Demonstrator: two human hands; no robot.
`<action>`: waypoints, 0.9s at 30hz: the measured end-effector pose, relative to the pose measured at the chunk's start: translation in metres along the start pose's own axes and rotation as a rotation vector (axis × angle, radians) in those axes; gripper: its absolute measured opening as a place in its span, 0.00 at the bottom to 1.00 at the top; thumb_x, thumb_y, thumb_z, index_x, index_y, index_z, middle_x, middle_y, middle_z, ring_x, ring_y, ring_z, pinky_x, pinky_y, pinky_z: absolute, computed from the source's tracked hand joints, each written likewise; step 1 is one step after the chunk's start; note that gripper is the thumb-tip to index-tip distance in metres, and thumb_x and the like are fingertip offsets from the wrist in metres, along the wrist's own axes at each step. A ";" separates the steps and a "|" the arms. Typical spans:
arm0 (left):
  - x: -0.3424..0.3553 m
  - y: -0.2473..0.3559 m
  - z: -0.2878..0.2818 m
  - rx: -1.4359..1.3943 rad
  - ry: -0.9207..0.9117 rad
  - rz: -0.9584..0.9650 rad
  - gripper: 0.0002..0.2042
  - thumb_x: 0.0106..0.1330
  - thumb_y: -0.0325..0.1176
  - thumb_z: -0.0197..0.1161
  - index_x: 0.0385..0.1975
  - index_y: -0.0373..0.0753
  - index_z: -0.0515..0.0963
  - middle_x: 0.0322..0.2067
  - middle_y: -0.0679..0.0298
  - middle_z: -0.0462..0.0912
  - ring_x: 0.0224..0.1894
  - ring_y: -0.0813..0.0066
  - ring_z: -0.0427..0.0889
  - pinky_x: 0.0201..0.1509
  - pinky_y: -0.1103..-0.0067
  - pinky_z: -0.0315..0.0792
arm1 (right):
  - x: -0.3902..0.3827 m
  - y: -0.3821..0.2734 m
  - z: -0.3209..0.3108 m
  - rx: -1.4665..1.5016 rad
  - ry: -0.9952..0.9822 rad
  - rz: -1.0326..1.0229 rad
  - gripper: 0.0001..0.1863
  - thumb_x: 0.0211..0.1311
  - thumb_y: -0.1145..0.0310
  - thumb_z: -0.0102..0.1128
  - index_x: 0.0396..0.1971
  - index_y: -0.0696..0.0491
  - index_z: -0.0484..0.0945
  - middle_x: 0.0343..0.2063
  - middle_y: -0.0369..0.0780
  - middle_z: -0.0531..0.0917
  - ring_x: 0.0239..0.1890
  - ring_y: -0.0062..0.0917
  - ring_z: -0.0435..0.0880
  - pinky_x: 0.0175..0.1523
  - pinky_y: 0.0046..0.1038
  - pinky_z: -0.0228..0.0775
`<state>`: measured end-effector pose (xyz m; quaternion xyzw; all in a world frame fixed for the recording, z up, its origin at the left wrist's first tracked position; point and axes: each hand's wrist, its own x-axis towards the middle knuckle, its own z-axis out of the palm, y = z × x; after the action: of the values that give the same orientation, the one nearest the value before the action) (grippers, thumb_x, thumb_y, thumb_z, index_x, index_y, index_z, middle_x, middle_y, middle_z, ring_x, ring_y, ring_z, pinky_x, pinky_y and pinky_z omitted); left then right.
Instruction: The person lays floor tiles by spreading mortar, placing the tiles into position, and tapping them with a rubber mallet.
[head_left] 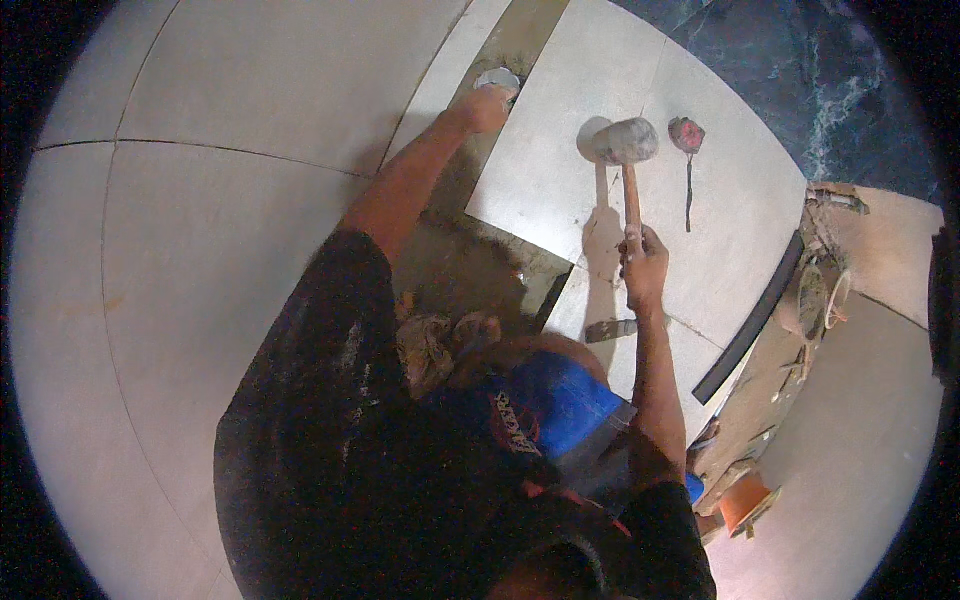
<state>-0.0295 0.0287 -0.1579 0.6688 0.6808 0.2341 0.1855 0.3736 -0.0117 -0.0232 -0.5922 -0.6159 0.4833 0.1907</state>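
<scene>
My right hand (644, 268) is closed round the wooden handle of a mallet (626, 142) with a broad, pale grey head. The mallet is upright in the picture above a large light tile (560, 150), casting a shadow beside it. My left hand (484, 108) reaches to the far end of a bare, mortar-coloured strip (445, 185) between tiles. Its fingers are curled against a round whitish object (497, 78); what it is I cannot make out. A pinkish-red item (687, 134) with a black strap lies on the tile right of the mallet.
A dark flat-ended tool (610, 330) lies below my right hand. A black strip (750, 320) runs along the tile's right edge, beside dirty tools and an orange container (745, 500). Large grey tiles (220, 240) spread left; dark veined slabs (770, 70) are at far right.
</scene>
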 end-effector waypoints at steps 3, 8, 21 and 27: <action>0.012 -0.005 0.002 0.007 -0.175 -0.086 0.19 0.60 0.28 0.52 0.50 0.33 0.80 0.47 0.43 0.83 0.48 0.46 0.83 0.57 0.62 0.75 | -0.002 0.016 -0.011 -0.005 0.008 -0.001 0.18 0.74 0.56 0.56 0.43 0.58 0.79 0.21 0.31 0.74 0.19 0.12 0.67 0.21 0.20 0.59; 0.002 -0.043 0.017 0.104 -0.118 -0.025 0.19 0.62 0.31 0.52 0.50 0.36 0.81 0.47 0.44 0.83 0.49 0.48 0.83 0.56 0.61 0.75 | -0.013 0.005 -0.009 -0.039 -0.025 0.002 0.19 0.74 0.55 0.55 0.42 0.58 0.80 0.21 0.32 0.74 0.19 0.13 0.68 0.22 0.20 0.60; -0.041 0.049 0.016 0.128 0.207 -0.018 0.23 0.66 0.34 0.54 0.59 0.28 0.72 0.58 0.42 0.76 0.61 0.46 0.74 0.69 0.61 0.64 | -0.016 0.012 -0.020 -0.245 -0.008 -0.160 0.22 0.72 0.54 0.57 0.44 0.61 0.81 0.22 0.41 0.81 0.22 0.21 0.78 0.30 0.28 0.71; -0.099 0.106 0.027 0.256 0.145 0.115 0.28 0.70 0.38 0.55 0.66 0.28 0.65 0.69 0.44 0.62 0.73 0.48 0.58 0.77 0.57 0.49 | -0.033 -0.003 -0.007 -0.168 -0.029 -0.193 0.22 0.72 0.55 0.57 0.50 0.61 0.79 0.22 0.43 0.81 0.23 0.26 0.81 0.31 0.31 0.73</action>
<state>0.0771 -0.0689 -0.1261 0.7060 0.6774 0.2035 0.0353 0.3848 -0.0390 -0.0062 -0.5370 -0.7110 0.4181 0.1772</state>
